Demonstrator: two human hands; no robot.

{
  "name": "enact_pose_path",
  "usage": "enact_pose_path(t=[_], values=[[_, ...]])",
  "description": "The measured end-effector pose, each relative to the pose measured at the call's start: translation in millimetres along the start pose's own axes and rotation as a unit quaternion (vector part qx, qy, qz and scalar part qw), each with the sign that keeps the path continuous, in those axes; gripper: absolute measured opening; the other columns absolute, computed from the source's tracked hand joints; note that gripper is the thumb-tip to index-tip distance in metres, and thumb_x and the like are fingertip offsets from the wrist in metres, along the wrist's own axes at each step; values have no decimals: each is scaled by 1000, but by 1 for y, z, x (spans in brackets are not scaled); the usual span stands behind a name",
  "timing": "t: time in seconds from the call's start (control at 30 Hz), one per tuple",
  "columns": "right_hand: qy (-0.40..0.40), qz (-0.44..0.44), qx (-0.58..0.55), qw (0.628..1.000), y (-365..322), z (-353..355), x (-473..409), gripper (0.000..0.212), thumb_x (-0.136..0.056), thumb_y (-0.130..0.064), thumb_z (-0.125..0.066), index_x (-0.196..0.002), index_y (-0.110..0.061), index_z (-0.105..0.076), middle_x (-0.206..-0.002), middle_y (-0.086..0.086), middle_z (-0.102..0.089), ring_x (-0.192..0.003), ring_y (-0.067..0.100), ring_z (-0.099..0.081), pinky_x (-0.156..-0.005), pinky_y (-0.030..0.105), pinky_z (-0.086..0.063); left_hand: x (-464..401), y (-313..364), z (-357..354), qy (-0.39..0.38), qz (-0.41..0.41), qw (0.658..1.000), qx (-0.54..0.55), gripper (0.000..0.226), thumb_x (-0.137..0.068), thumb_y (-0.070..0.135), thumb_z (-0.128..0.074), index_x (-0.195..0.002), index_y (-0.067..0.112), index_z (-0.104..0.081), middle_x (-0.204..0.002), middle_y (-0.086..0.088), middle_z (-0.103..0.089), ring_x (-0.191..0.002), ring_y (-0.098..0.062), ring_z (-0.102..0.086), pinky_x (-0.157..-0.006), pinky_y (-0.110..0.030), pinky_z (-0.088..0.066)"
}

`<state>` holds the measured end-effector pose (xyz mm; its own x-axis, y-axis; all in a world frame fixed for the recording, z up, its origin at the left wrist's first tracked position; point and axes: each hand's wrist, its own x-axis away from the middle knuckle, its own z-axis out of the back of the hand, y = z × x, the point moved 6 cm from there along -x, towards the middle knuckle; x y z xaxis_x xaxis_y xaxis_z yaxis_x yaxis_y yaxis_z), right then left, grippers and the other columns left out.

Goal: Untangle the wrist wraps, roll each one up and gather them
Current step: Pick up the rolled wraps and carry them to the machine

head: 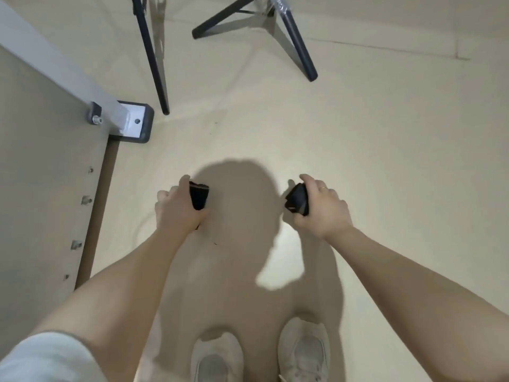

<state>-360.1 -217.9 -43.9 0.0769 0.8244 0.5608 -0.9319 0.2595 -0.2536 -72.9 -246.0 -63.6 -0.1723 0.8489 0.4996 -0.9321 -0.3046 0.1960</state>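
Observation:
I am standing and looking down at a pale floor. My left hand [176, 205] grips a rolled black wrist wrap [199, 196], with the fingers curled round it. My right hand [322, 208] grips a second rolled black wrist wrap [297, 199] the same way. The two hands are held apart at about the same height above the floor, each roll poking out on the inner side of its hand.
A beige table top [41, 188] fills the left, with its white metal leg and grey foot [135, 122] on the floor. Black tripod legs [297, 37] and a thin black pole [153, 53] stand ahead. My pale shoes [303, 351] show at the bottom.

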Motion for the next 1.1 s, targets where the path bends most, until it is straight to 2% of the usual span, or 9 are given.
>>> enact_pose_path(t=[0.13,0.23,0.33,0.43,0.5,0.6,0.73,0.87,1.1], values=[[-5,54,-102,993,-84,46,62,63,-74,-34,-64,-130,-21,-39,-120,1,-50,-103,25,-53,-82,38,-49,67,68,68,-39,-107,988,102,82,-74,25,-72,-143,18,-29,-124,-11,-53,-109,-33,-49,-87,-39,-47],[-14,18,-227,974,-105,112,141,48,-76,-31,-65,-119,-21,-45,-106,-4,-55,-90,19,-57,-75,30,-49,132,91,136,-102,-61,971,210,83,-78,23,-71,-145,22,-23,-119,-3,-50,-95,-22,-55,-66,-27,-51],[-42,-59,-363,929,-95,192,231,32,-82,-25,-66,-106,-24,-44,-86,-14,-57,-70,8,-59,-56,17,-48,217,113,212,-163,-35,962,218,84,-80,24,-72,-143,23,-18,-112,1,-47,-81,-16,-56,-51,-16,-44],[-51,-159,-500,850,-71,269,317,34,-86,-18,-63,-115,-11,-48,-88,0,-59,-53,9,-61,-41,22,-45,296,151,286,-193,-68,957,203,81,-77,26,-75,-134,18,-19,-112,-6,-50,-82,-25,-61,-61,-34,-55],[-38,-188,-529,827,-55,312,367,39,-83,-19,-65,-118,-9,-49,-97,8,-60,-59,18,-64,-44,26,-50,344,185,322,-220,-96,951,198,72,-76,28,-76,-125,16,-25,-110,-7,-52,-84,-26,-61,-66,-37,-57],[22,-201,-527,825,-23,367,435,48,-72,-30,-70,-114,-20,-48,-105,4,-62,-80,30,-66,-67,44,-58,413,238,352,-262,-127,939,181,61,-76,30,-74,-119,17,-33,-103,-4,-56,-86,-23,-60,-68,-31,-54],[101,-223,-527,814,28,405,528,42,-80,-23,-70,-114,-16,-46,-104,7,-59,-69,28,-65,-52,33,-54,499,305,356,-307,-193,913,186,53,-76,31,-72,-114,16,-39,-103,-6,-59,-90,-23,-61,-77,-35,-51],[153,-241,-484,827,105,405,628,51,-81,-31,-70,-123,-16,-46,-111,2,-59,-98,19,-58,-78,28,-48,612,366,327,-400,-252,861,185,56,-83,26,-68,-126,18,-34,-102,1,-56,-82,-11,-58,-61,-22,-47],[212,-305,-545,752,257,314,862,45,-80,-30,-71,-118,-19,-49,-113,3,-60,-102,20,-58,-83,33,-51,844,420,200,-472,-338,810,78,47,-83,22,-69,-121,17,-42,-93,0,-57,-75,-13,-59,-62,-24,-49]])
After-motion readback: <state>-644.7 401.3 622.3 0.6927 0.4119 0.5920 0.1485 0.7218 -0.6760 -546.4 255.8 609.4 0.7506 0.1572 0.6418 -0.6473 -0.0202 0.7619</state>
